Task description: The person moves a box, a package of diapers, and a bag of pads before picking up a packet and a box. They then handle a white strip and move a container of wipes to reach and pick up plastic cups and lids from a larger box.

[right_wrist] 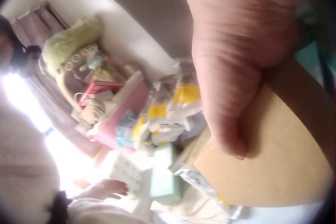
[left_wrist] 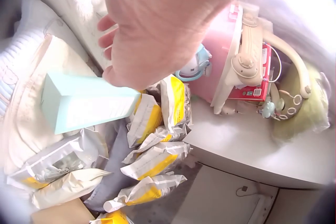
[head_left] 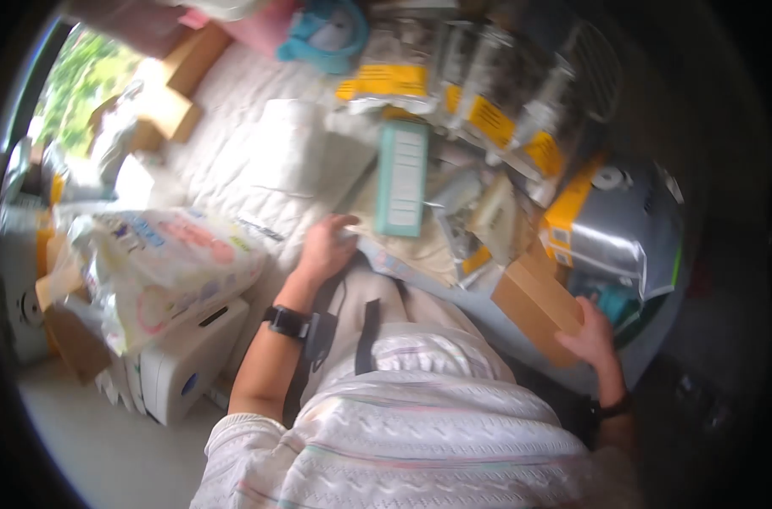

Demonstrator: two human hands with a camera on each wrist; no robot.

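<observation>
In the head view my right hand grips a brown cardboard box by its near end. The right wrist view shows the thumb of that hand lying along the face of the box; its other fingers are hidden behind. My left hand holds nothing, its fingers loosely bent over the edge of the bedding. A pale green box lies just beyond it. From the left wrist, the hand hangs near that box. Flat silver packets lie between the two hands.
Several grey bags with yellow labels line the far right. A larger grey-and-yellow pack stands beside the right hand. At left, a printed plastic pack sits on a white case. A pink bin stands farther back.
</observation>
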